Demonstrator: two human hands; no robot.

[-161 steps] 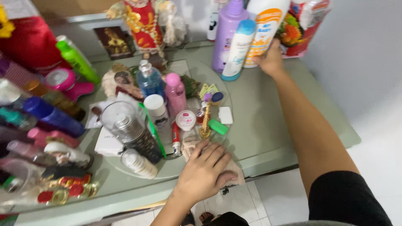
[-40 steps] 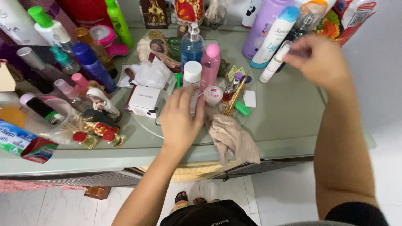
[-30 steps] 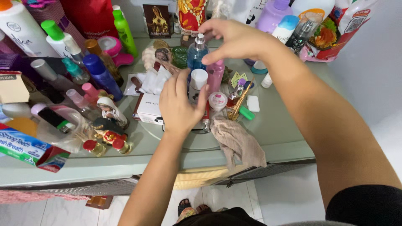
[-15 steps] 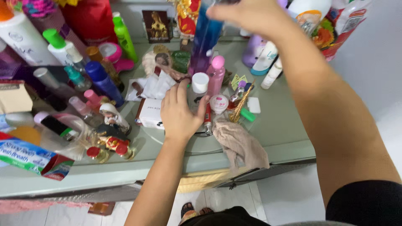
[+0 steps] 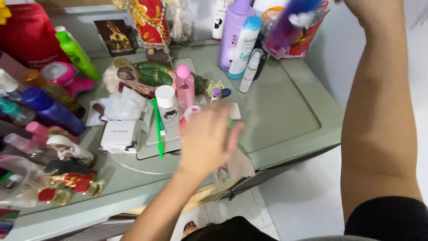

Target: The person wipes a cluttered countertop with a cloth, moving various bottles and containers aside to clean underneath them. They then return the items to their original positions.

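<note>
A: Since half a sec earlier, blue spray bottle (image 5: 290, 22) had gone from above the table centre up to top right, blurred, over the back-row bottles. Left hand (image 5: 209, 138) had come off the white-capped bottle (image 5: 167, 103) and hung above the front edge of the round glass disc (image 5: 133, 163).

B: Head view, fingers?

A: Left hand: motion blur, fingers loosely together, pointing away, holding nothing I could see. Beige cloth (image 5: 238, 165) lay just under/behind it at the table edge. Right hand (image 5: 368, 6): mostly cut off by top of frame, forearm raised; grip on blue bottle couldn't be told, fingers out of view.

B: Things near left hand?

A: Green toothbrush (image 5: 157, 129) lay on the disc, left of the hand. Pink bottle (image 5: 184, 87) stood upright just beside the white-capped one. White box (image 5: 118, 136) farther left, next to crumpled plastic. Small white case (image 5: 235, 110) just past the fingertips.

B: Back row?

A: Lilac bottle (image 5: 232, 33), white bottle w/ blue cap (image 5: 244, 47), slim white tube (image 5: 249, 71), all upright, close together, just below-left of the blue bottle. Green table (image 5: 285, 111) bare on right side. Figurine (image 5: 67, 149) at left among more bottles.
</note>
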